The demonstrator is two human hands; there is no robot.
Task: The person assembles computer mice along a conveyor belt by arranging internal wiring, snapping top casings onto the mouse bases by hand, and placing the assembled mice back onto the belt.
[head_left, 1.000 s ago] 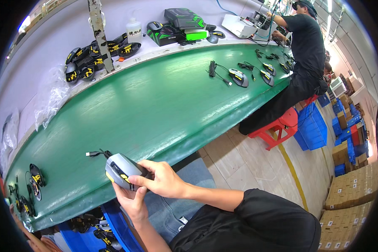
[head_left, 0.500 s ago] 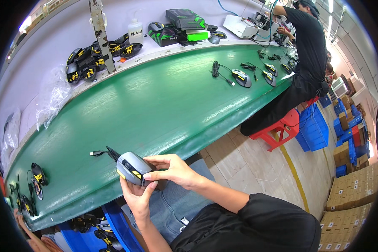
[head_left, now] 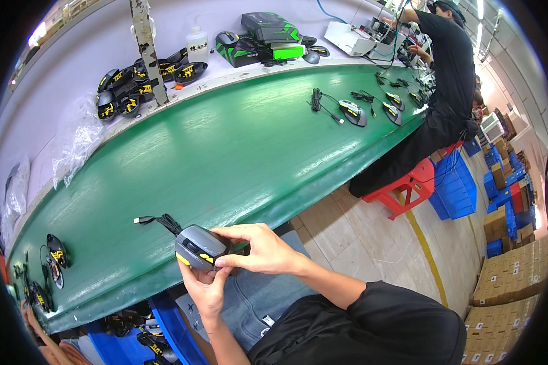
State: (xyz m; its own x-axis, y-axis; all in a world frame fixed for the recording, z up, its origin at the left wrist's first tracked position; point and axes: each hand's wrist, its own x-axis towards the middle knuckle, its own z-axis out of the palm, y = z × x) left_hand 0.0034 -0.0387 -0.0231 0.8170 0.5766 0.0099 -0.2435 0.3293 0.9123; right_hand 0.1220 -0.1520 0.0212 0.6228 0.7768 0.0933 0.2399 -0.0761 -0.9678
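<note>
A grey computer mouse point(head_left: 202, 244) with yellow side buttons is held between both hands over the near edge of the green work surface point(head_left: 182, 164). From below, my left hand point(head_left: 206, 292) grips it, fingers partly hidden under the shell. My right hand point(head_left: 259, 248) clasps the mouse's right end, its thumb pressed near the yellow buttons. A bundled black cable point(head_left: 169, 223) runs from the mouse's far side and ends in a USB plug resting over the green surface.
Finished-looking mice point(head_left: 353, 113) with coiled cables lie toward the far right. Open mouse parts point(head_left: 56, 250) sit at far left. Black shells point(head_left: 128, 85) crowd the back ledge beside a white bottle point(head_left: 197, 44). A co-worker point(head_left: 447, 73) sits at right; blue bins point(head_left: 170, 328) stand below the edge.
Both hands have shifted slightly right and down with the mouse, tilting it. Its cable moved along. The mice at far right have slid slightly rightward, and the co-worker's arms have moved.
</note>
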